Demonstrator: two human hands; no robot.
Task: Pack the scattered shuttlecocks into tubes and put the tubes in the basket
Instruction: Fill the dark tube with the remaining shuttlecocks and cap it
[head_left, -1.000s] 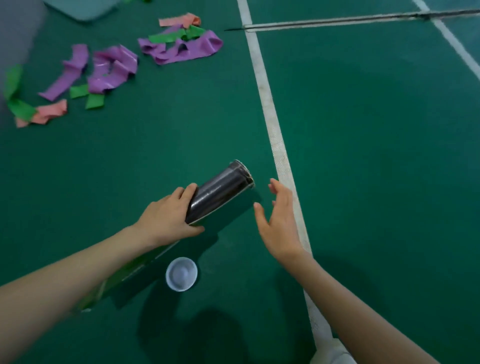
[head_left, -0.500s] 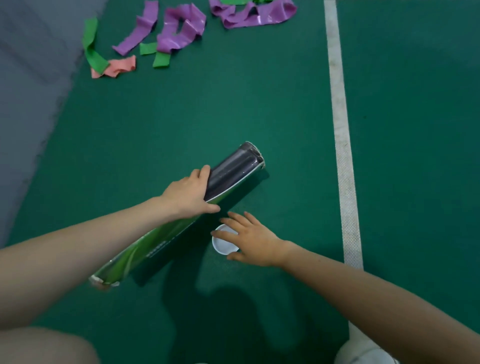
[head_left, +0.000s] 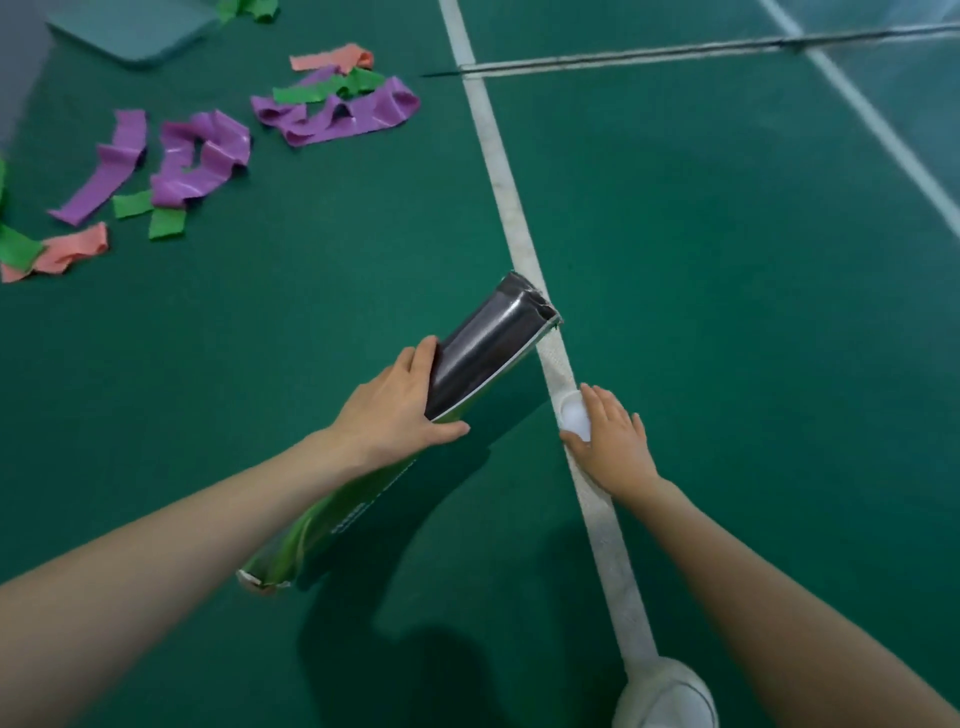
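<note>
A long shuttlecock tube (head_left: 483, 348), black at its far end and green near me, is tilted with its far end pointing up and right. My left hand (head_left: 395, 410) grips it around the middle. Its lower end (head_left: 262, 577) hangs near the floor. My right hand (head_left: 613, 441) holds the white round tube cap (head_left: 574, 415) just right of the tube, over the white court line. No shuttlecocks or basket are in view.
Purple, green and pink elastic bands (head_left: 202, 161) lie scattered on the green court floor at upper left. A grey-green mat (head_left: 130, 31) sits at the top left. A white court line (head_left: 498, 171) runs down the middle. A white shoe (head_left: 670, 696) shows at the bottom.
My right hand reached down to the white cap on the floor, picked it up and now holds it to the right of the tube. The left hand kept its grip on the tube.
</note>
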